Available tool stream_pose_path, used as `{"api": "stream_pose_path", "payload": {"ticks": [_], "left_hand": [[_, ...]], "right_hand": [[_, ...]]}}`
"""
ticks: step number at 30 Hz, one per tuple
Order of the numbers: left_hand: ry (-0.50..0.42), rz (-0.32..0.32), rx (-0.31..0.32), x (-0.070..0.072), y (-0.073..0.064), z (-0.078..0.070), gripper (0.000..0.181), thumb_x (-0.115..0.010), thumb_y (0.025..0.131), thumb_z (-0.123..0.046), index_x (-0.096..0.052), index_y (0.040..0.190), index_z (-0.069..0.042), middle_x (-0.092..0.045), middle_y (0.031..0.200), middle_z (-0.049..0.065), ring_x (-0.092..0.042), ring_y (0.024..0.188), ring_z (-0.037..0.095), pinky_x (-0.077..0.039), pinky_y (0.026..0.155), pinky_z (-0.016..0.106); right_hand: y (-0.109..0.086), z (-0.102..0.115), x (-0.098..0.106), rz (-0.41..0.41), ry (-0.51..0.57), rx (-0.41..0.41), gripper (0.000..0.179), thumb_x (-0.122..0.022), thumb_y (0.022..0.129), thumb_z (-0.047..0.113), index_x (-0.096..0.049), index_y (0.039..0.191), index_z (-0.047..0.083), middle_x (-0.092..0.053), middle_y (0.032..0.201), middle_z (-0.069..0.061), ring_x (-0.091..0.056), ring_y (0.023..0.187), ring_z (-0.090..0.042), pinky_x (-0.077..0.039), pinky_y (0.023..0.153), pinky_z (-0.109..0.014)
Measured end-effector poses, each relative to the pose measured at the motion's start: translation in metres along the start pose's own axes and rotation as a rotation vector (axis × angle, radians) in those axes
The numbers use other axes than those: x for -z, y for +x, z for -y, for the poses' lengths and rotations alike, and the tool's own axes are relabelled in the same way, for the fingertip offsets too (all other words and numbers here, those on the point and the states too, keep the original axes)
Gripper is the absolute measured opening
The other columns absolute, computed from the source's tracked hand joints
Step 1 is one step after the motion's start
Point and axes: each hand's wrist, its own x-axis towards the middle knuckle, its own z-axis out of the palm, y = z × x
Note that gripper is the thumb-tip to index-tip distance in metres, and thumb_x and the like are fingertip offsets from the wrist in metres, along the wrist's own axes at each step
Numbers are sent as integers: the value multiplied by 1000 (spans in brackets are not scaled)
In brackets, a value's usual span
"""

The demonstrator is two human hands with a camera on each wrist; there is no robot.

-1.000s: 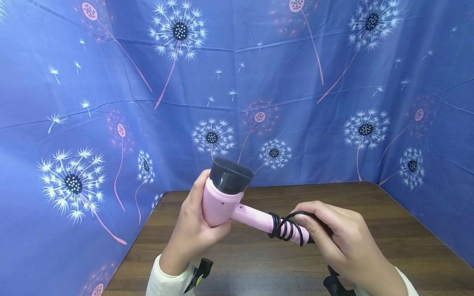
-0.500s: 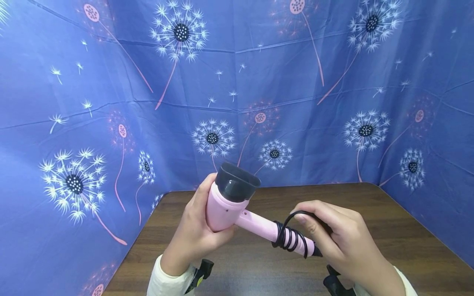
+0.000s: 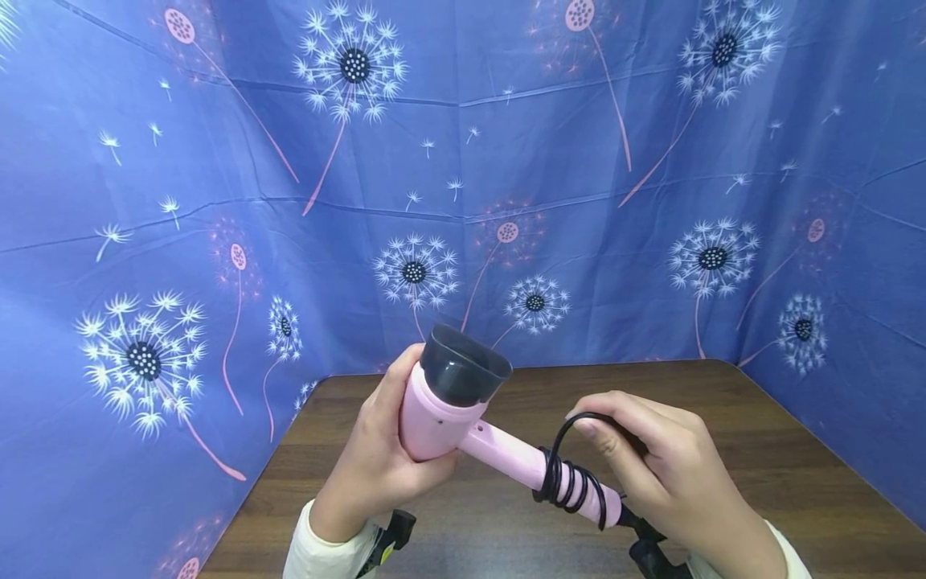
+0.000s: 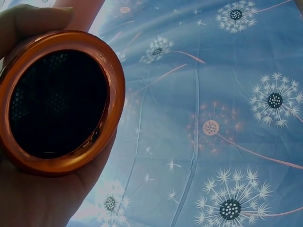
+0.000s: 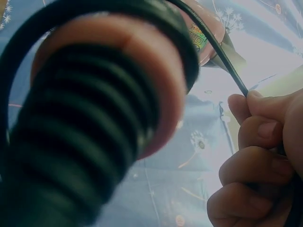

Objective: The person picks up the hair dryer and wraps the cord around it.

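Note:
My left hand (image 3: 376, 462) grips the barrel of a pink hair dryer (image 3: 434, 426), thumb below and fingers behind it. Its black nozzle (image 3: 463, 370) points up, and the handle (image 3: 502, 452) slopes down to the right. Several turns of black cord (image 3: 571, 486) wrap the handle near its end. Between thumb and forefinger my right hand (image 3: 673, 466) pinches the cord, which arches up from the wraps; its other fingers curl in. The left wrist view has the dryer's copper-coloured rear ring (image 4: 116, 80) around a dark mesh. A ribbed cord sleeve (image 5: 90, 123) fills the right wrist view's left side.
Below the hands lies a brown wooden table (image 3: 477, 539). A blue curtain (image 3: 463, 161) printed with dandelions hangs behind it and along both sides. Black wrist-camera mounts (image 3: 398, 531) show at the pale sleeves (image 3: 325, 547).
The dryer has moved slightly down and right, and its handle end has tipped lower. The cord between the wraps and my right fingers now rises in a taller arch. My right hand has barely moved.

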Motion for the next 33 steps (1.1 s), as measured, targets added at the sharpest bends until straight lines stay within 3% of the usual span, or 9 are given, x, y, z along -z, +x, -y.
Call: {"api": "stream_pose_path", "payload": {"ticks": [11,22,33], "left_hand": [[-32,10,-12,0,-1,1,111,-89,53,-1,-41,152,-4,-63,130,6,-63,105,19,-55,90,33],[-98,-16,0,4,-3,0,109,-88,52,2,-41,150,-1,-66,123,9,-64,102,20,-54,89,31],[-295,2,12,7,-3,-5,109,-86,54,11,-36,151,3,-65,128,14,-64,104,24,-53,92,33]], "right_hand": [[-2,-2,0,22,-32,-37,9,-66,101,13,-74,105,11,-71,91,8,-57,78,4,-46,68,-14],[0,-4,0,22,-13,-39,8,-68,98,10,-74,103,11,-71,91,7,-52,72,5,-43,63,-11],[-3,-8,-3,19,41,-39,12,-68,97,5,-74,106,12,-73,94,4,-60,79,1,-47,69,-14]]}}
